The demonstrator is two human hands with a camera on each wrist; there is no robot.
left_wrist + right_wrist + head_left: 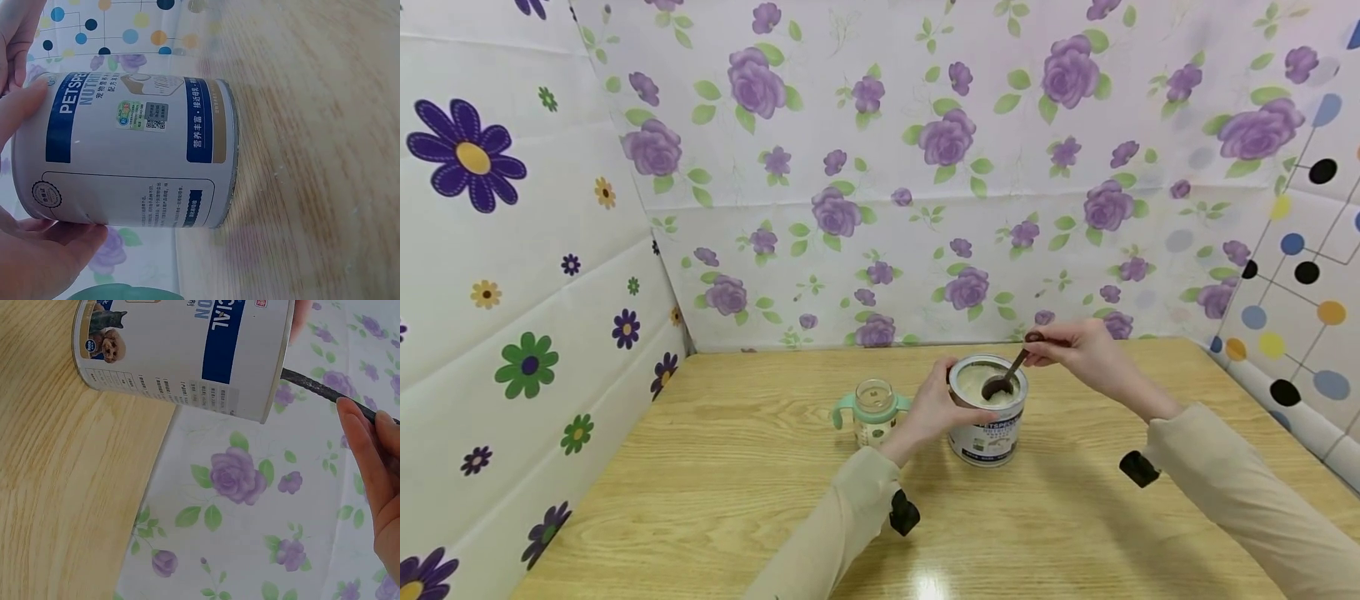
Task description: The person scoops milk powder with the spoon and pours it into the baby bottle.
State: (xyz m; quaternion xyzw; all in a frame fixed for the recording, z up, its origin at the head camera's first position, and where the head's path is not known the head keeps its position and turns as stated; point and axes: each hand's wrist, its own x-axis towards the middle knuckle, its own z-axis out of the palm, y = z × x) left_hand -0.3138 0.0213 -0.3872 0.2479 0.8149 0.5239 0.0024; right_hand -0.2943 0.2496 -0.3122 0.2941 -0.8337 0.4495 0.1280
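A white and blue pet milk powder can (985, 440) stands uncovered on the table, with pale powder (972, 380) near its top. My left hand (934, 410) grips the can near its rim, the thumb across the front; in the left wrist view, fingers (84, 244) wrap its side. Above the can's right side, my right hand (1086, 357) pinches the handle of a dark brown spoon (997, 387), its bowl down at the powder inside the rim. The right wrist view shows the spoon handle (315, 386) slanting out of the can's mouth.
Left of the can stands a clear baby bottle (874, 433) with mint green handles, partly behind my left forearm. The wooden table (737, 467) meets a flowered cloth wall (865, 208) at the back, with patterned cloth walls on both sides.
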